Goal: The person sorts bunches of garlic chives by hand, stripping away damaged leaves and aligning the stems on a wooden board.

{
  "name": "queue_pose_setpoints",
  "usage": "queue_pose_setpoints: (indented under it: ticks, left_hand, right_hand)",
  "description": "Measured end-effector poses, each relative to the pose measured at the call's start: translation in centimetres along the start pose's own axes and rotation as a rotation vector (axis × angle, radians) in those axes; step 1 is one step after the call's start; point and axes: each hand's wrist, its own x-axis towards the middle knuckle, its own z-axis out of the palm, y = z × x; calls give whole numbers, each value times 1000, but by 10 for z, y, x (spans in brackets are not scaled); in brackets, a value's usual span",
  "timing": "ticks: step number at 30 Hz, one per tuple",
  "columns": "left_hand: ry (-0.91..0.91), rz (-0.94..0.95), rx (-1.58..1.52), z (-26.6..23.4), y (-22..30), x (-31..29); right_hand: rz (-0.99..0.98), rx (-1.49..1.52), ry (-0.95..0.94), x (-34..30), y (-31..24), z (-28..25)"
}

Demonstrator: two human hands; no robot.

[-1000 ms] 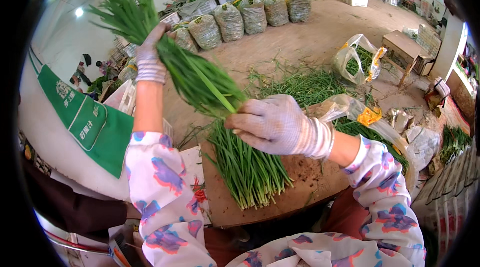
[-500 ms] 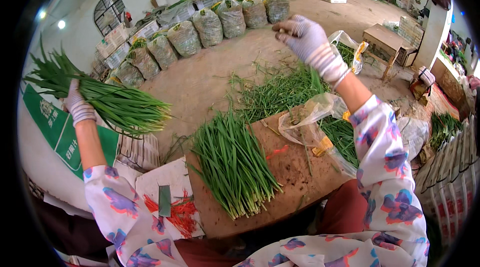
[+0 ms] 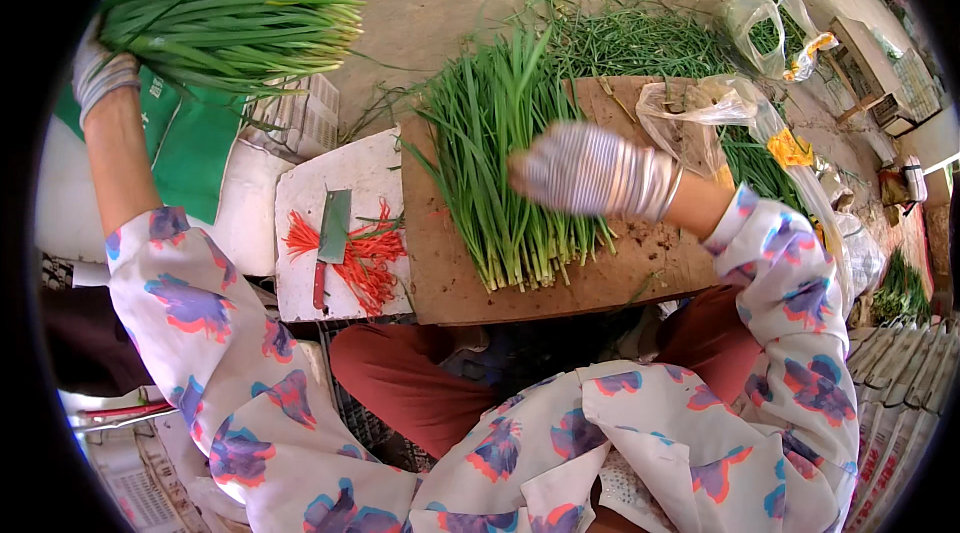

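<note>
At the far left my left hand [image 3: 100, 68], in a striped glove, is closed around a bunch of garlic chives [image 3: 235, 38]; the pale stem ends point right. A larger pile of garlic chives [image 3: 495, 163] lies on the brown board [image 3: 650, 258] before me, stems toward me. My right hand [image 3: 590, 171], gloved too, is over the right side of this pile. Motion smears its fingers, so their grip does not show. Left of the pile, a knife [image 3: 334, 233] with a red handle rests among red ties [image 3: 368, 268] on a white board [image 3: 305, 183].
Loose green stalks [image 3: 640, 41] cover the floor beyond the board. A clear plastic bag [image 3: 700, 103] lies at the board's right edge, and another bag [image 3: 770, 28] of greens stands farther off. A green panel [image 3: 200, 148] is below my left hand; white crates [image 3: 890, 413] stand at lower right.
The view has tipped downward. My right hand has come down from its raised place to the pile on the board. My left hand still holds its bunch out at the left.
</note>
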Motion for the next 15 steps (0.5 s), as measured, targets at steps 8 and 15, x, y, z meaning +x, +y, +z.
queue_pose_setpoints:
  ticks: [8, 15]
  left_hand:
    - [-143, -183, -173, 59, 1, -39]
    - [-212, -17, -173, 179, -12, -170]
  right_hand:
    - [-70, 392, -348, -22, -29, -32]
    - [745, 168, 706, 49, 77, -106]
